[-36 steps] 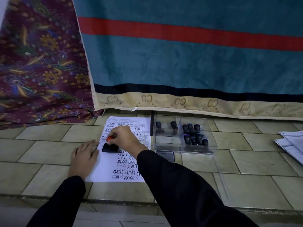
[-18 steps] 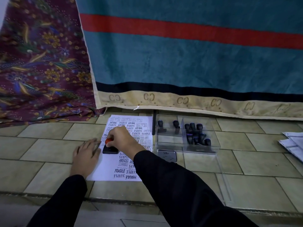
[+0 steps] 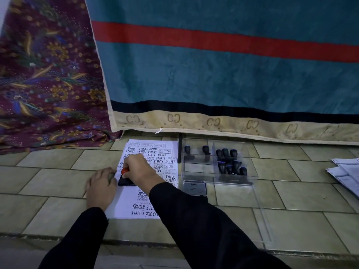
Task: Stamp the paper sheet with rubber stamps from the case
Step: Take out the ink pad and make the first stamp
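Observation:
A white paper sheet (image 3: 124, 202) lies on the tiled floor, covered with black stamped words such as FRAGILE, SAMPLE and AIR MAIL. My right hand (image 3: 141, 169) grips a rubber stamp (image 3: 125, 178) with a red knob and a black base, and the base sits on the sheet's left side. My left hand (image 3: 102, 186) rests flat on the sheet's left edge, fingers straight, right beside the stamp. To the right of the sheet stands a clear plastic case (image 3: 250, 178) holding several dark-handled stamps (image 3: 229, 164).
A metal ink pad tin (image 3: 194, 188) lies in front of the case, and the case's clear lid (image 3: 260, 216) lies flat on the tiles beside it. Loose papers (image 3: 345, 173) sit at the far right. A teal blanket (image 3: 233, 74) and patterned cloth (image 3: 44, 84) hang behind.
The stamp stays on the same left part of the sheet with both hands around it. The view has shifted slightly; nothing else has visibly changed.

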